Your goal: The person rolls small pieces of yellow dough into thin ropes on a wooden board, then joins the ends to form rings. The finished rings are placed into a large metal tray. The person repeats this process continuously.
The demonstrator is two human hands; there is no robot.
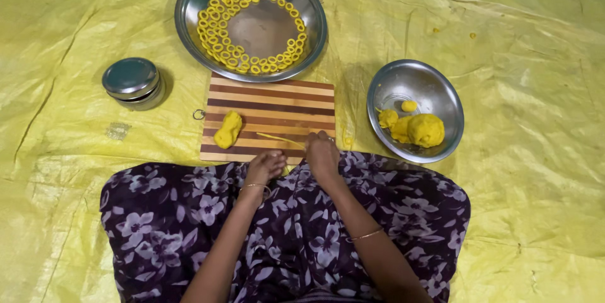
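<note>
Head view: dough strand (280, 138) lies under right hand (321, 153) grip.

ahead of hands: striped cutting board (270, 102), dough lump (227, 129), big steel bowl (251, 20) block | right: dough bowl (415, 110) | left: lidded tin (132, 83) | between: bare yellow sheet (75, 19), passable

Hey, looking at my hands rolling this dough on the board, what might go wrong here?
The thin yellow dough strand under your right hand looks fragile and may snap. It lies near the striped wooden board's front edge, so it might roll off onto your lap by the left hand.
</note>
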